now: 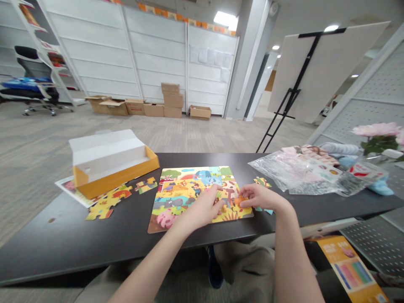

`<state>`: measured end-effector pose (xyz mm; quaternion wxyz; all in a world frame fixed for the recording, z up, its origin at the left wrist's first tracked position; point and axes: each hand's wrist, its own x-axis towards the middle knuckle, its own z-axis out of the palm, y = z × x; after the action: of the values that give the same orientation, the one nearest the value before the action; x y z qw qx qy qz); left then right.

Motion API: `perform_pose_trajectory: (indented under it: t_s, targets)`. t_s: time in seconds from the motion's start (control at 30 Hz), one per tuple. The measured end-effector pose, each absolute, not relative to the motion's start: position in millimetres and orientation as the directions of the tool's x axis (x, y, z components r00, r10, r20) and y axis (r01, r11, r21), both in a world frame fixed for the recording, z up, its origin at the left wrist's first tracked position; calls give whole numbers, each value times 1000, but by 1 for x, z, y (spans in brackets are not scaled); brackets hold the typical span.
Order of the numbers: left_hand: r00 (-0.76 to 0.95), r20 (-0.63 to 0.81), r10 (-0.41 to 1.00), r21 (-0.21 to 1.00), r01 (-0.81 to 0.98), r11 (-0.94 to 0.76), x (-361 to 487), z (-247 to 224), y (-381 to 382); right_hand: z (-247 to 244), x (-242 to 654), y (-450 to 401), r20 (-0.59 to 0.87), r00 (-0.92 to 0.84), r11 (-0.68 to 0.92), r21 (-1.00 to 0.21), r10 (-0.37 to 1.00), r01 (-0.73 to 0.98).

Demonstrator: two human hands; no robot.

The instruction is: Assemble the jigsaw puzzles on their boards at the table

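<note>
A colourful animal jigsaw puzzle (176,203) lies mostly assembled on the black table, with a blue elephant, a hippo and a pink pig in its picture. My left hand (205,206) rests over its middle right, thumb and fingers apart, hiding part of the picture. At the right edge, my right hand (258,196) has its fingers curled round an orange jigsaw piece (242,203), which touches the puzzle or lies on it. Loose pieces (262,182) lie just beyond the right hand, and a teal piece (269,211) shows partly below it.
Left on the table (126,235) stands an open yellow box (116,170) over a printed sheet, with joined yellow pieces (105,205) and another piece (147,184) beside it. Plastic-wrapped items (303,170) and pink flowers (375,130) occupy the right. A yellow package (350,269) sits lower right.
</note>
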<state>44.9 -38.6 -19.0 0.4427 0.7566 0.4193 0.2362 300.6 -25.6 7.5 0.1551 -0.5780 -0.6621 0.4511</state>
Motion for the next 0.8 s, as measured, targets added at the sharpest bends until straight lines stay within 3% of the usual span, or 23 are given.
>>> perform_pose_trajectory:
  t_s: [0.13,0.33,0.67,0.8]
  targets:
    - [533,7,846,858,432,-279,45,-19,-39,4,299,-24,-294,-310,-24,-759,904,650]
    - [529,22,848,846,442,-298,46,-19,-39,-1,297,-20,-237,-229,26,-640,944,768]
    - [522,23,853,836,458,-302,47,-12,-41,2,290,-23,-187,-254,72,-655,949,752]
    - [518,36,855,838,450,-308,46,-15,-41,3,283,-23,-240,-262,42,-657,935,752]
